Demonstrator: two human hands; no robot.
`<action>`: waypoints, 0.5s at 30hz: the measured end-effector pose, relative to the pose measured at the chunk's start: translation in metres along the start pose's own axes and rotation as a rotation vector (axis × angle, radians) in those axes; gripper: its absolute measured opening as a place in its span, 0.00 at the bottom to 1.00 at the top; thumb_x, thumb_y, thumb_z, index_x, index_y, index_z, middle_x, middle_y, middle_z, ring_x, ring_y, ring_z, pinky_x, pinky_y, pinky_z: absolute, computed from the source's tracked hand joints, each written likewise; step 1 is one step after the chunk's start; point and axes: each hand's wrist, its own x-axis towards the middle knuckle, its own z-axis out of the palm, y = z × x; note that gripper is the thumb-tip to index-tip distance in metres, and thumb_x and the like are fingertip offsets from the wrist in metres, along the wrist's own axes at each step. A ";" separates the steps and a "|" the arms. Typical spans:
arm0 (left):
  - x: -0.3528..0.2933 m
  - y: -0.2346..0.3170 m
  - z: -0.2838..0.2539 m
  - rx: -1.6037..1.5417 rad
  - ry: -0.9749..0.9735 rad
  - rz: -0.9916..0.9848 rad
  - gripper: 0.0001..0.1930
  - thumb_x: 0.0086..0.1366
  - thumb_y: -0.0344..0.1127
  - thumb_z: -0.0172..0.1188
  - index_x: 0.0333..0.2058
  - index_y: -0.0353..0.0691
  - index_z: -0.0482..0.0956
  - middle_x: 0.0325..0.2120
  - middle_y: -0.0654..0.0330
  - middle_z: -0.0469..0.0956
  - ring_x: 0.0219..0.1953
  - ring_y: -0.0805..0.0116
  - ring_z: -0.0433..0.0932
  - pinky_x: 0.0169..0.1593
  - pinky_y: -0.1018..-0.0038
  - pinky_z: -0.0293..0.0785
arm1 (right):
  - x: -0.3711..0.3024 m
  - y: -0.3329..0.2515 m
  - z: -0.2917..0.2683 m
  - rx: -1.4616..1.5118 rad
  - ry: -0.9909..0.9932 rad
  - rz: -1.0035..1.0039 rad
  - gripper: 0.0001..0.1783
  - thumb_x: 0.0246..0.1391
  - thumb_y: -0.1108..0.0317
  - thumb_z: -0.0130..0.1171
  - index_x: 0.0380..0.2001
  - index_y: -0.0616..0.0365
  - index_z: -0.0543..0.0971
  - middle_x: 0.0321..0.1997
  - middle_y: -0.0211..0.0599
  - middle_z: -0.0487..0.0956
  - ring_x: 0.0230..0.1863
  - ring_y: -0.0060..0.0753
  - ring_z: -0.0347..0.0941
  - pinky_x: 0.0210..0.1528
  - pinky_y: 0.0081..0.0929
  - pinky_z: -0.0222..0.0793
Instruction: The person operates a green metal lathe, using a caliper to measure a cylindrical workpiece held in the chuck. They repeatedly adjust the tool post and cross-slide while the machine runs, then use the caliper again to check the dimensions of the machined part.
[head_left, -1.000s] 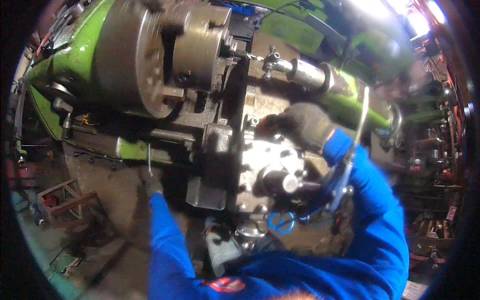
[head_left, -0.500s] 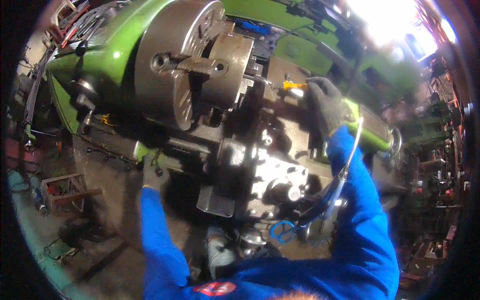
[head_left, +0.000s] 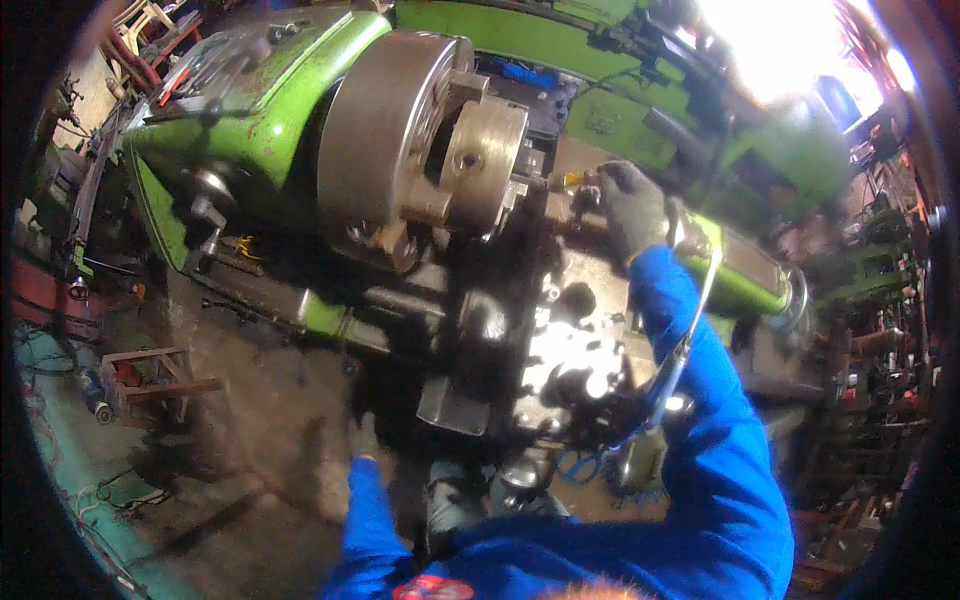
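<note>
A lathe's large steel chuck (head_left: 365, 135) grips a round metal workpiece (head_left: 488, 160). To its right, my gloved right hand (head_left: 632, 205) is closed around a tool with a yellow part (head_left: 578, 180) and a metal end toward the workpiece's right face. I cannot make out the tool's kind or whether it touches the metal. Low in front of the lathe bed is my gloved left hand (head_left: 364, 438), apart from the machine. It is in shadow and smeared, so its fingers are unclear.
The tool carriage (head_left: 570, 350) shines below my right forearm, where a flexible hose with a metal nozzle (head_left: 680, 350) runs. The green tailstock (head_left: 745, 270) stands at right. A small wooden frame (head_left: 160, 385) is on the floor at left. Cluttered shelves line the right side.
My left hand has left the lever area at the lathe's front and dropped lower, toward me. The chuck and workpiece have turned. My right hand keeps its hold on the tool. The view has shifted slightly.
</note>
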 end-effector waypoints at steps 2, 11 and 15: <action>-0.009 -0.043 0.025 0.077 -0.087 0.012 0.40 0.68 0.61 0.60 0.66 0.33 0.69 0.65 0.40 0.70 0.68 0.43 0.67 0.70 0.56 0.61 | -0.009 0.001 -0.001 0.032 -0.029 0.008 0.13 0.59 0.64 0.64 0.45 0.55 0.85 0.45 0.45 0.87 0.48 0.45 0.84 0.50 0.35 0.78; -0.004 -0.201 0.092 0.362 -0.361 0.206 0.31 0.66 0.56 0.61 0.59 0.38 0.75 0.56 0.42 0.77 0.59 0.43 0.75 0.62 0.53 0.70 | -0.044 0.026 -0.009 -0.401 -0.154 -0.491 0.34 0.50 0.57 0.74 0.61 0.45 0.75 0.38 0.44 0.82 0.40 0.54 0.79 0.41 0.49 0.76; -0.001 -0.228 0.094 0.434 -0.382 0.317 0.27 0.66 0.53 0.61 0.55 0.40 0.78 0.53 0.42 0.80 0.55 0.43 0.78 0.59 0.52 0.74 | -0.045 0.014 -0.017 -0.482 -0.125 -0.565 0.29 0.52 0.62 0.72 0.58 0.45 0.77 0.38 0.43 0.82 0.41 0.53 0.80 0.43 0.47 0.77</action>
